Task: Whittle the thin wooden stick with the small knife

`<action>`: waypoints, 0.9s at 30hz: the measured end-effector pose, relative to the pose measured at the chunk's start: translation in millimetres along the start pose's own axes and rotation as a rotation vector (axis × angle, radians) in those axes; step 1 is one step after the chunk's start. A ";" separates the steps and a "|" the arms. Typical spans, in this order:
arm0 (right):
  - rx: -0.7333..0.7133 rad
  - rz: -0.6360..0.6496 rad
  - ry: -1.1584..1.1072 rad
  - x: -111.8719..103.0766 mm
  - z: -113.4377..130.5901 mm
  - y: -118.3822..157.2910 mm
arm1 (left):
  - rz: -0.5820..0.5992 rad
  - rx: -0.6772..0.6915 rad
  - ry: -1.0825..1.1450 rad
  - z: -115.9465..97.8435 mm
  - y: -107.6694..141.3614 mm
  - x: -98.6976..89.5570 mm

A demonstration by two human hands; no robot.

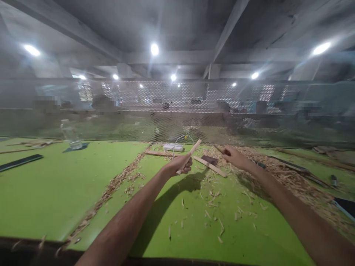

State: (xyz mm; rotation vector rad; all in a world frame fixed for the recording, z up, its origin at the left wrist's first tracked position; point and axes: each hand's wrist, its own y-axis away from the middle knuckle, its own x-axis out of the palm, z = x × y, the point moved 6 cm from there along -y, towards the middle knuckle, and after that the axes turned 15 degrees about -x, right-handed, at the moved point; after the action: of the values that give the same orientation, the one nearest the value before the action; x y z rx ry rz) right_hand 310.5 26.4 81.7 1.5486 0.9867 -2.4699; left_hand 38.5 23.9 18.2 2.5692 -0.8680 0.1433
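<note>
My left hand is closed around a pale wooden stick, which points up and away to the right. To its right, my right hand hovers above the green table with its fingers pinched on a thin brown stick-like piece; its kind is too small to make out. Between the hands lies a flat wooden strip with a rounded end. It rests beside or partly over a dark brown square, perhaps sandpaper. Curled wood shavings are scattered on the table below both hands.
A white power strip with a looped cable lies ahead, before a perforated screen. Shavings pile up at right, among dark tools. At left stand a clear bottle and a dark flat bar. Blurred people appear behind the screen.
</note>
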 end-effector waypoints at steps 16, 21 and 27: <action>-0.125 0.037 -0.022 67.0 57.5 -6.3 | 0.037 0.050 -0.068 2.2 -1.6 20.2; -0.137 0.024 -0.025 68.8 48.0 -3.3 | 0.032 0.045 -0.102 4.8 -2.9 23.9; -0.182 0.044 0.057 70.1 44.4 -3.8 | 0.036 0.029 -0.139 4.9 -2.4 24.2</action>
State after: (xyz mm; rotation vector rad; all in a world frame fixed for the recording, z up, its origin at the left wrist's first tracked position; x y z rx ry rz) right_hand 239.7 24.1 38.3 1.5718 1.1383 -2.2476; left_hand 59.1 10.1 18.4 2.6162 -0.9696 -0.0120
